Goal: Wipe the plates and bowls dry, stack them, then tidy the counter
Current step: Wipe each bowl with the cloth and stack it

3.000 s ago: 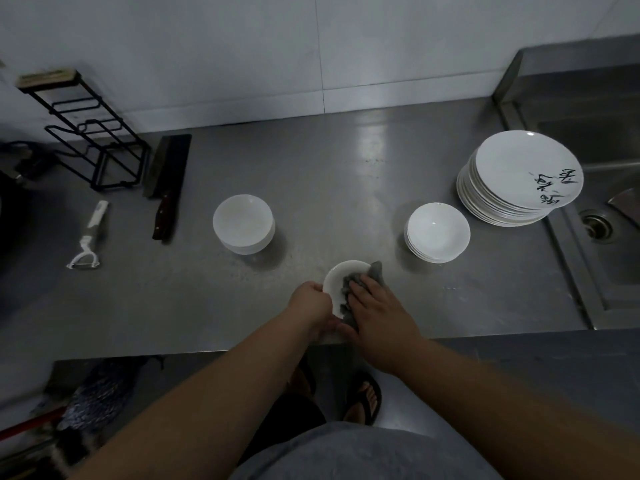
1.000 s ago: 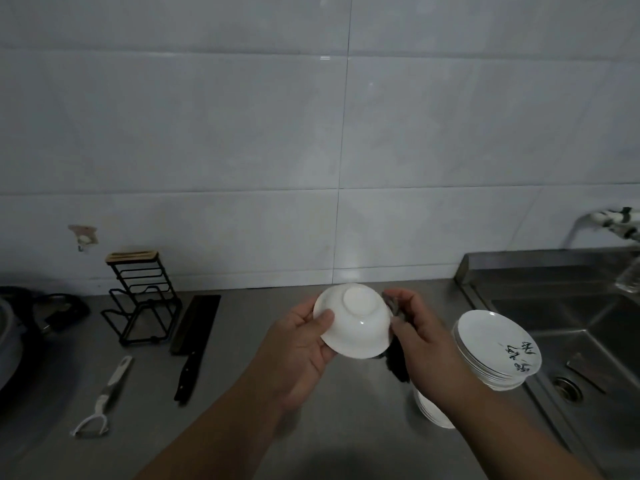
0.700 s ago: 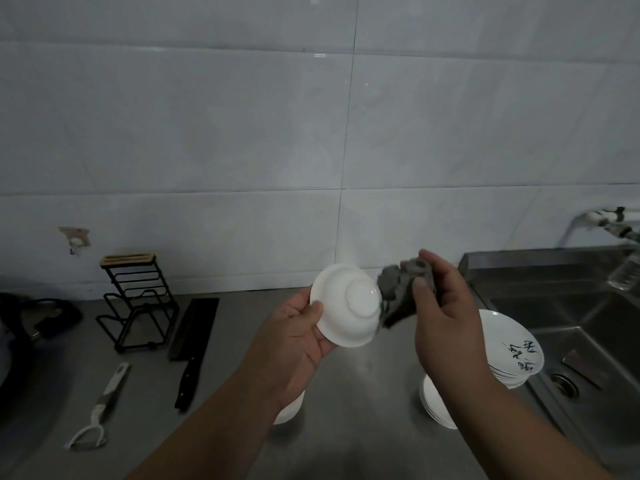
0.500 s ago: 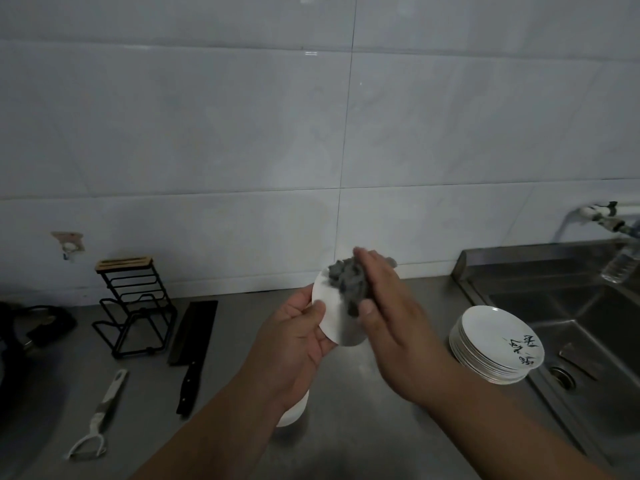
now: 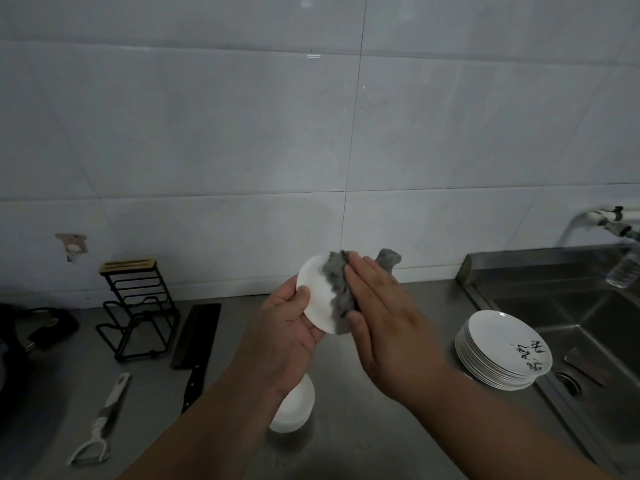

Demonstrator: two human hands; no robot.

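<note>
Head view: the bowl (image 5: 317, 296) is held above the tabletop (image 5: 433, 306), clamped at its rim by the left grip (image 5: 287, 327), so the cloth (image 5: 337, 282) can be pressed against it by the flat-fingered right grip (image 5: 384, 327).

White bowl (image 5: 317, 299), grey cloth (image 5: 337, 289)

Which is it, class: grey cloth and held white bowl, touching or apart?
Touching: head view shows the right hand pressing the grey cloth onto the white bowl.

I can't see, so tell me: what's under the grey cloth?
A white bowl, held by the left hand. The right hand presses the cloth onto it, so the bowl's covered part is hidden.
</note>
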